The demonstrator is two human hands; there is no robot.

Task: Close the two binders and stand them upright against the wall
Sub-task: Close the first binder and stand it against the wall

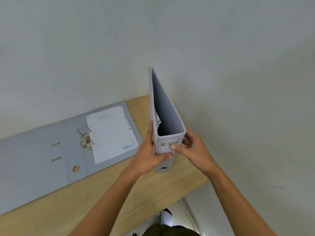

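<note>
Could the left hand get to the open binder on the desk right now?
Probably yes, once it lets go. The left hand is gripping the upright binder; the open binder lies flat just to its left on the desk, nothing between.

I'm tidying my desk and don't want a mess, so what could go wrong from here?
The upright binder, held by the left hand and right hand, gapes at the top, so it may splay or tip. Its loose sheet could slip out. On the open binder, the paper could crease when closed.
</note>
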